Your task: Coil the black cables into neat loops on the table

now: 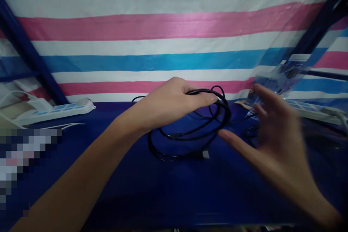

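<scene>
My left hand (174,101) is closed round a loose coil of thin black cable (190,134) and holds it just above the dark blue table. A small metal plug (206,154) at the cable's end rests near the table surface. My right hand (268,134) is to the right of the coil, blurred by motion, with its fingers spread apart and nothing gripped in it. A clear plastic bag (282,76) shows just behind its fingertips; whether they touch it I cannot tell.
A white power strip (54,110) lies at the back left, another power strip (312,110) at the back right. A striped pink, white and blue tarp (163,36) forms the back wall. Dark blue frame bars (24,50) slant at both sides.
</scene>
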Available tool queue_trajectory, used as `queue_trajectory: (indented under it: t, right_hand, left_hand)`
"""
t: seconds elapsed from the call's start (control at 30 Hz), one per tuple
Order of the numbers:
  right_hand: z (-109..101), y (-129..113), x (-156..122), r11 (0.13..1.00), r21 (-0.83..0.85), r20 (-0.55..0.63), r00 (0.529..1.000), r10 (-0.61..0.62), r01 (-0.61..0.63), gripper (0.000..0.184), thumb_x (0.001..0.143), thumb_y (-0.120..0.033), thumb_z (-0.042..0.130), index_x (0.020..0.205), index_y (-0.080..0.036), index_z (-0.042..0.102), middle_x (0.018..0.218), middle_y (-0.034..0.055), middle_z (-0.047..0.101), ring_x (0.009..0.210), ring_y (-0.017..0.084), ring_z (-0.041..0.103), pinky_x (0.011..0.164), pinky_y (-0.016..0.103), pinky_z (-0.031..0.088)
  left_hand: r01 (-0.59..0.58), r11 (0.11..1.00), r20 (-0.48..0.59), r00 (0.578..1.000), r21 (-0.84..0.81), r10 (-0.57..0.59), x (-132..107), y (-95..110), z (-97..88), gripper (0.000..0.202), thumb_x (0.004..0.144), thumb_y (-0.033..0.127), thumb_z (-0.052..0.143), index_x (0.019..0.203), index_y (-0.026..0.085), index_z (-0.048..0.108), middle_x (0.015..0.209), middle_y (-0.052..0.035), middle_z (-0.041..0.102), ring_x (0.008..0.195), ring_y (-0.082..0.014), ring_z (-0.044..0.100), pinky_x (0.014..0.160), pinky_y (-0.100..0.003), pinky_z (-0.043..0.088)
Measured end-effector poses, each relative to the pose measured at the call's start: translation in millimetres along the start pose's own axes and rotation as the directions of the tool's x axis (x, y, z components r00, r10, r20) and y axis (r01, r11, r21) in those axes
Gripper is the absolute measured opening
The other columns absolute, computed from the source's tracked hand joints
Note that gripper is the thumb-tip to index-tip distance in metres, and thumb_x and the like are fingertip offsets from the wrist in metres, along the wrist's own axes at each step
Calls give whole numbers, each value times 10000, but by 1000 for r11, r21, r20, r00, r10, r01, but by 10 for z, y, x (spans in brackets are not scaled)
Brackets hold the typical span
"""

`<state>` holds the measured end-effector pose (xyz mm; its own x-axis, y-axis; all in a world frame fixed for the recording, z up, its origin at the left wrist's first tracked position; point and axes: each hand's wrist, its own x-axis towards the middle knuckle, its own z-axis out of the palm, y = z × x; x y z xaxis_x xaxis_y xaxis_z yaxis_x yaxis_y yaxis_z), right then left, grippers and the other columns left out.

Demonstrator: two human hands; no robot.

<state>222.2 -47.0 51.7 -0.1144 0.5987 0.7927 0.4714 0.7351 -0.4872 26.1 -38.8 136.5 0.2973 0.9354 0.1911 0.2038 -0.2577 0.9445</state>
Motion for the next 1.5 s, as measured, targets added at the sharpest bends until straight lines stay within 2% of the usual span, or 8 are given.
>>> queue_trajectory:
  t: [0.13, 0.27, 0.53, 0.73, 1.03, 1.3, 1.43, 1.5]
  right_hand:
    - [115, 163, 416, 861, 341, 374, 895, 243, -377, 421, 772, -357, 632, 1164, -244, 531, 856, 34, 671, 794, 207, 639, 775, 396, 507]
    - [347, 354, 502, 579, 526, 589, 758, 281, -623, 221, 847, -371, 527, 911, -176, 608, 371, -82, 414, 331, 73, 364, 555, 286, 489]
    - [467, 577, 266, 263, 729, 593, 775, 218, -631, 366, 761, -293, 502, 1118, -211, 515, 849, 36, 618, 747, 170, 605, 802, 379, 465]
    - [354, 454, 324, 308, 731, 566, 793, 224, -609, 508, 778, -437, 469, 1242, -242, 402, 1161, 113, 580, 1064, 269, 568, 885, 449, 433]
    - [377, 635, 374, 722, 425, 141, 828, 542, -545, 447, 714, -196, 552, 1151, -212, 459, 592, -61, 511, 378, 92, 467, 402, 237, 322]
    - [299, 755, 327, 981, -151, -43, 993, 114, -119, 106, 854, -284, 485, 920, -202, 498, 737, 14, 558, 638, 152, 520, 579, 292, 407]
    - [196, 846, 373, 933, -335, -63, 985, -161, 131, 152, 861, -210, 456, 1001, -189, 511, 891, 63, 582, 799, 184, 559, 698, 324, 442]
    - [152, 907, 399, 905, -373, -9, 974, -225, 205, 253, 851, -200, 470, 1100, -173, 505, 979, 90, 580, 883, 201, 562, 760, 344, 446]
  left_hand:
    - [-72, 978, -126, 991, -198, 47, 33, -25, 11, 103, 674, 151, 691, 604, 148, 616, 431, 69, 344, 351, -9, 283, 359, -161, 109]
    - [-348, 905, -419, 880, -246, 224, 144, -363, 0, 269, 706, 271, 694, 531, 161, 522, 422, 79, 258, 354, -19, 244, 367, -181, 202]
    - [-252, 809, -574, 809, -531, -125, 243, -851, -29, 452, 804, 335, 600, 496, 195, 299, 413, 89, 183, 348, -42, 190, 363, -191, 241]
    - [-267, 723, -595, 766, -637, -242, 256, -798, -87, 475, 855, 361, 526, 509, 196, 245, 422, 91, 153, 334, -43, 176, 354, -188, 247]
    - [-94, 872, -395, 911, -480, -119, 168, -830, 310, 250, 835, 418, 531, 1007, 244, 479, 705, 50, 545, 311, -26, 338, 350, -188, 341]
    - [-233, 966, -586, 770, 110, 252, 135, -837, 251, 477, 693, 161, 689, 1149, 235, 571, 810, 1, 601, 538, -82, 494, 506, -178, 394]
    - [-219, 907, -451, 811, 359, 374, 191, -959, 155, 42, 724, 167, 652, 759, 186, 664, 606, 1, 559, 572, -105, 469, 591, -198, 359]
    - [-209, 866, -354, 850, 454, 390, 234, -1049, 118, 225, 736, 216, 648, 526, 176, 577, 494, 18, 461, 500, -93, 384, 547, -214, 307]
